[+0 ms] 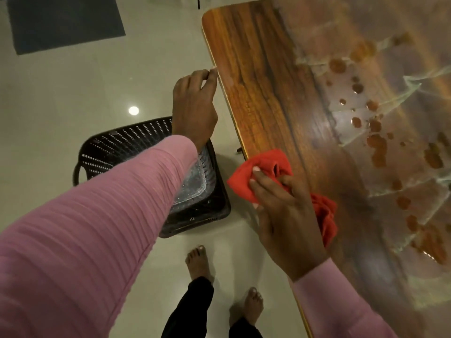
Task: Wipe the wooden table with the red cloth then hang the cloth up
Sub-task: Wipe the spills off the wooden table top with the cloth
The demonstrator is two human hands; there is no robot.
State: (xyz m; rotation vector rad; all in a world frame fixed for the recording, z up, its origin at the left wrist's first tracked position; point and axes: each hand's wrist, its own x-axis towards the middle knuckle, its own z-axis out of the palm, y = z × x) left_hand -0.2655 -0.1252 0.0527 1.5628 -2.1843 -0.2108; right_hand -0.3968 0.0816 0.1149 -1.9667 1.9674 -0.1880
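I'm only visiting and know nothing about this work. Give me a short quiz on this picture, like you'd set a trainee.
1. True or false: the red cloth is already hung up.
2. Which hand grips the cloth: A left, B right?
3. Fill in: brown spots dot the wooden ____.
Key: 1 false, the right hand holds it bunched at the table edge. 2 B. 3 table.

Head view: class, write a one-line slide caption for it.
Right hand grips the red cloth on the wooden table near brown droplets; left hand by its edge, black basket below.
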